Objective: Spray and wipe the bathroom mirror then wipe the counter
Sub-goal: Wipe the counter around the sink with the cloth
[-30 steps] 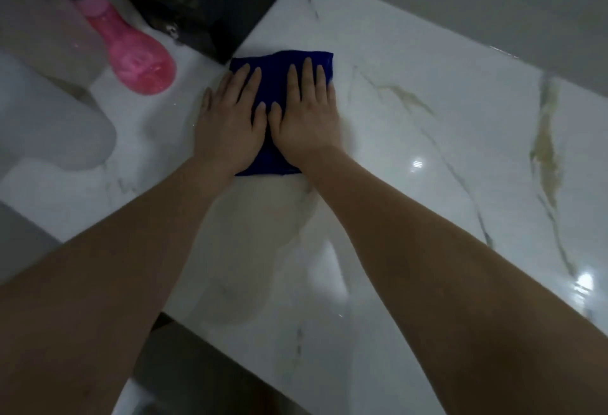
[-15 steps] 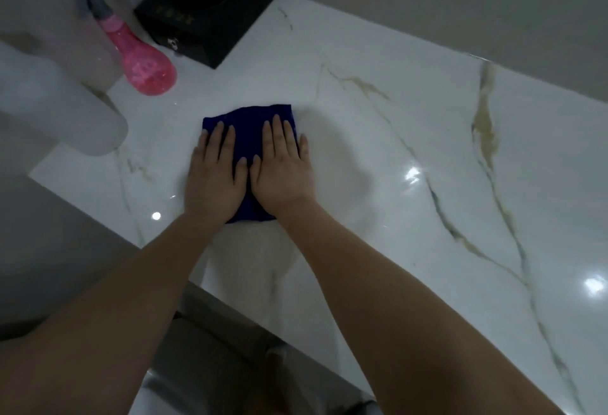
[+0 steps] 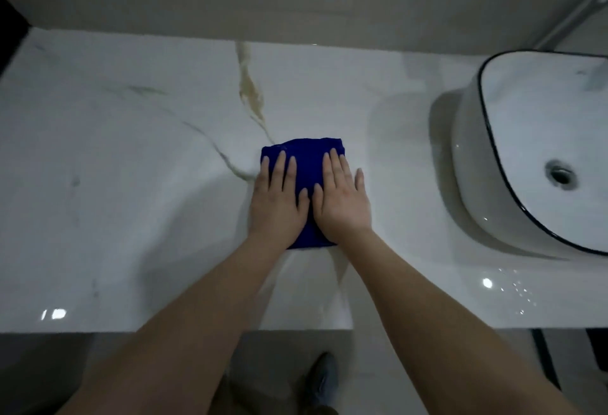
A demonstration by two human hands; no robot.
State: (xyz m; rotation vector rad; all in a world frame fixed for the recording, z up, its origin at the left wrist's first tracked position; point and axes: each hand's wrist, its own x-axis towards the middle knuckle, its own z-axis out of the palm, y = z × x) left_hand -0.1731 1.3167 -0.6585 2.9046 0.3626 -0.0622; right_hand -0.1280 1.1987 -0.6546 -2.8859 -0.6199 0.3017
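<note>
A folded dark blue cloth (image 3: 307, 159) lies flat on the white marble counter (image 3: 131, 184), near its middle. My left hand (image 3: 278, 199) presses on the cloth's left half with straight fingers. Beside it, my right hand (image 3: 340, 199) presses on the right half, its little finger reaching past the cloth onto the marble. The two thumbs lie close together. The mirror and the spray bottle are out of view.
A white vessel basin with a dark rim (image 3: 487, 138) stands on the counter to the right, its drain (image 3: 561, 174) visible. Water droplets (image 3: 516, 286) sit near the front right. The counter's front edge (image 3: 197, 329) runs below my forearms. A dark box corner (image 3: 10, 33) shows far left.
Both hands have slid the cloth rightwards along the counter, away from the pink spray bottle and black box, which left the view. The basin has come into view on the right.
</note>
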